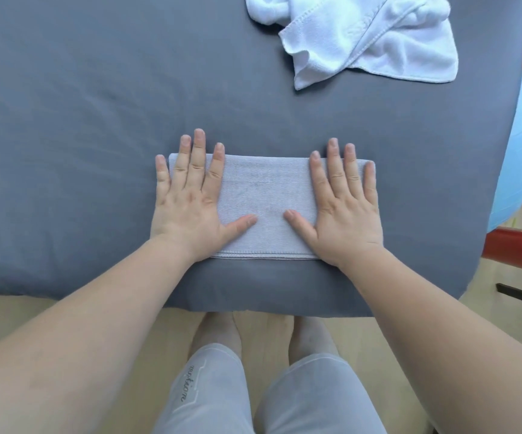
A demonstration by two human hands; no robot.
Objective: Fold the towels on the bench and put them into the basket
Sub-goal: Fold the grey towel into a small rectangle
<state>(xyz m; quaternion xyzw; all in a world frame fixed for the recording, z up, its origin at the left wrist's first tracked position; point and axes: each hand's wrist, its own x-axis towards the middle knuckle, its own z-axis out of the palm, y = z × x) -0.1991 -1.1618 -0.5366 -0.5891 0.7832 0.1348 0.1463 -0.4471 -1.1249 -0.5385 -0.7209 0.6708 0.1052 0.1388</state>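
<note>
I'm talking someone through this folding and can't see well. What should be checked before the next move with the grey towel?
1. Grey towel lies flat as a neat rectangle: ok.
2. Left hand and right hand press flat on its two ends, fingers straight: ok.
3. The towel sits wholly on the bench, close to the front edge: ok.
4. White towel folded: not ok, it lies crumpled at the far right.
5. Basket ready to receive the towel: cannot tell, none is in view.
</note>
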